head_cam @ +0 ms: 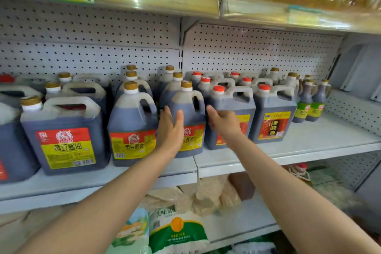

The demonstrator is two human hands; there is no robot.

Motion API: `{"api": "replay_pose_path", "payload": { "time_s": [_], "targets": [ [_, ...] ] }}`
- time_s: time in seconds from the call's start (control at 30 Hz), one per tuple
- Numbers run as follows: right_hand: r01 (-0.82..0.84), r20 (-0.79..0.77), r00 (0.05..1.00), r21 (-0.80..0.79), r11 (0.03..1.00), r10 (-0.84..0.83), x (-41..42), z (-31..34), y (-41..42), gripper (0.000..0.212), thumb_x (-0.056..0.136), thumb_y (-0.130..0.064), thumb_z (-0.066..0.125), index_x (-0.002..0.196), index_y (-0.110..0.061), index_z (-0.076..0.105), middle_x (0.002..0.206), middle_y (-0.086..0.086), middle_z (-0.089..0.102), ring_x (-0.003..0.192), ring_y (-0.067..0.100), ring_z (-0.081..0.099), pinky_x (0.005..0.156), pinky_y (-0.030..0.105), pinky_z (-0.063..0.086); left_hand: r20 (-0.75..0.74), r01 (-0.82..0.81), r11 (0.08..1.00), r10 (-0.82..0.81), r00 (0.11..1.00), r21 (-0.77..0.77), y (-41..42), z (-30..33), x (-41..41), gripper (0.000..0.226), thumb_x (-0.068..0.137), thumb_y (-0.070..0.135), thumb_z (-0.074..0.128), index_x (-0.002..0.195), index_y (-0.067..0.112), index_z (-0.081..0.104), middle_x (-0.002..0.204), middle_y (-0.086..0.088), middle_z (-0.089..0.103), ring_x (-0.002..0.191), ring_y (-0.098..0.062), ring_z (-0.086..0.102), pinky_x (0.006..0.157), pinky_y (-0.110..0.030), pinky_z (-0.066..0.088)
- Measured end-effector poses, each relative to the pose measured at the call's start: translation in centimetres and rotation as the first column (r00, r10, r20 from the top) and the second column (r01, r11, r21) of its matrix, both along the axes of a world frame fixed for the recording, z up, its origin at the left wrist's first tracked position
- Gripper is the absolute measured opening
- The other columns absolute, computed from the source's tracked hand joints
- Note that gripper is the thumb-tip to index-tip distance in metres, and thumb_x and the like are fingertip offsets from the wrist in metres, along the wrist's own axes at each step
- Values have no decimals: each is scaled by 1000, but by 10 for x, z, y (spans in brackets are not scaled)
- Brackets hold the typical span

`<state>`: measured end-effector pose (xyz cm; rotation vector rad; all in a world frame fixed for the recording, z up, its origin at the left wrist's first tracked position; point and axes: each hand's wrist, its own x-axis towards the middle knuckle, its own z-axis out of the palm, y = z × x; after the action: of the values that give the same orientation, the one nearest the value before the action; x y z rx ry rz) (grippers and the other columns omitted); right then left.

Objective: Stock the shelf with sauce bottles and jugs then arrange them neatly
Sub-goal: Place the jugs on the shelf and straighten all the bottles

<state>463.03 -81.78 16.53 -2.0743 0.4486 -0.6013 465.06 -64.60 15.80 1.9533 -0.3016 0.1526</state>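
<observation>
The long grey metal shelf (288, 146) with its pegboard back carries the stock, filled from the left end to a bare stretch at the right. On the left half stand big translucent plastic jugs of dark soy sauce with gold caps and red-and-yellow labels (66, 134); right of centre stand squarer dark jugs with red caps (272, 113), and at the far right a few slim dark bottles with green labels (309, 103). The jug being handled is the gold-capped round-shouldered soy jug (188, 113) at the front of its row, upright on the shelf near the front edge, between a like jug on its left and a red-capped one on its right. The person's left hand (170, 130) lies flat against its left side with fingers straight; the right hand (223, 121), fingers also extended and not curled round anything, sits at its right side, contact unclear. This looks like the arranging step: squaring this jug. Next probably calls for an even two-sided push, label facing out.
</observation>
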Motion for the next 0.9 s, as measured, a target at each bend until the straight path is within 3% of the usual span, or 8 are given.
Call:
{"api": "replay_pose_path", "payload": {
  "time_s": [0.1, 0.17, 0.27, 0.33, 0.73, 0.8, 0.9],
  "targets": [
    [-10, -128, 992, 62, 998, 18, -5, -43, 7, 61, 96, -58, 54, 68, -4, 64, 78, 23, 69, 74, 32, 61, 77, 41, 50, 69, -12, 997, 17, 997, -75, 6, -32, -25, 62, 105, 46, 30, 158, 16, 17, 165, -1, 16, 151, -16, 16, 122, -32, 14],
    [-54, -174, 982, 99, 994, 71, -7, -65, 12, 50, 100, -52, 52, 75, -10, 64, 74, 16, 63, 72, 26, 52, 71, 37, 44, 9, -8, 992, 9, 1000, -126, 7, -54, -39, 59, 105, 45, 31, 157, 18, 23, 162, 0, 26, 148, -15, 25, 113, -23, 20],
    [-108, -180, 974, 160, 981, 137, -6, -84, 18, 37, 103, -46, 49, 97, -14, 67, 90, 8, 65, 85, 25, 55, 78, 35, 43, -208, -39, 993, 15, 978, -110, 8, -75, -40, 63, 104, 51, 29, 157, 17, 22, 163, 0, 24, 148, -20, 27, 113, -31, 24],
    [-129, -161, 975, 143, 981, 151, -5, -90, 19, 34, 104, -43, 48, 99, -15, 65, 93, 6, 63, 88, 24, 54, 78, 34, 40, -281, -47, 994, 19, 959, -94, 10, -80, -34, 67, 103, 55, 28, 159, 19, 17, 165, 0, 19, 150, -22, 23, 117, -37, 22],
    [-149, -225, 963, 20, 989, 150, -9, -92, 29, 39, 105, -45, 40, 122, -16, 61, 108, 3, 64, 96, 23, 55, 81, 32, 38, -314, -37, 993, -1, 949, -115, 13, -81, -29, 69, 102, 57, 30, 159, 21, 15, 164, 0, 21, 149, -22, 23, 116, -38, 23],
    [-122, -214, 969, 35, 992, 126, -11, -91, 34, 39, 105, -45, 41, 121, -15, 61, 108, 4, 64, 97, 24, 56, 81, 32, 39, -312, -27, 992, -12, 950, -121, 15, -81, -29, 68, 102, 58, 29, 159, 23, 15, 164, 1, 21, 149, -21, 23, 116, -38, 22],
    [110, -57, 993, 78, 991, -106, -22, -94, 56, 36, 103, -41, 49, 115, -9, 60, 104, 5, 65, 99, 28, 60, 78, 30, 37, -301, -3, 989, -43, 953, -151, 23, -84, -33, 65, 102, 60, 27, 157, 27, 23, 162, 6, 27, 148, -19, 26, 117, -38, 22]
  ]
}}
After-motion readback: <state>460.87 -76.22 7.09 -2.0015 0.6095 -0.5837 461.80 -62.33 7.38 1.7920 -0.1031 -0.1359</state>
